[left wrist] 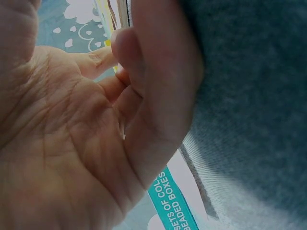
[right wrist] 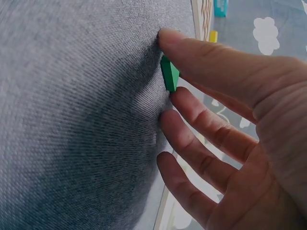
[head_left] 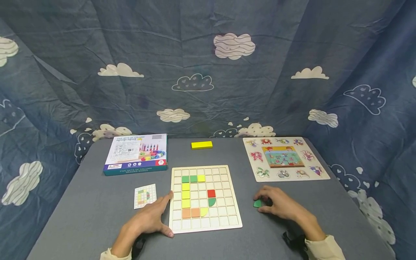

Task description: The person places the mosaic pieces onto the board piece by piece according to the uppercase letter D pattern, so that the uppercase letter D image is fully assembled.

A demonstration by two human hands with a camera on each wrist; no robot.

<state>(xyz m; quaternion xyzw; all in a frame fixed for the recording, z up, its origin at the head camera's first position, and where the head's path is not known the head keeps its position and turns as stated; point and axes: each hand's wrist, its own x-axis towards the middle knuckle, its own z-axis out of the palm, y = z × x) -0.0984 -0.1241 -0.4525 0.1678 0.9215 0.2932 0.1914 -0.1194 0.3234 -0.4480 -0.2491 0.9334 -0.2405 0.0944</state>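
A wooden grid board (head_left: 224, 220) lies in the middle of the table, with green, yellow, red and orange tiles in some of its squares. My left hand (head_left: 150, 217) rests at the board's left edge, its thumb at the near corner and fingers farther up. In the left wrist view that hand (left wrist: 62, 139) hides most of the board. To the board's right, my right hand (head_left: 282, 204) pinches a small green tile (head_left: 257, 203) with a rounded side, low at the tabletop. The right wrist view has the green tile (right wrist: 170, 74) between thumb and fingers.
A small pattern card (head_left: 143, 193) lies just left of the board. Behind it is a boxed bead set (head_left: 136, 155). A yellow block (head_left: 201, 145) sits at the back, and a picture puzzle board (head_left: 256, 169) at the back right. A cloud-patterned curtain (head_left: 195, 54) hangs behind the table.
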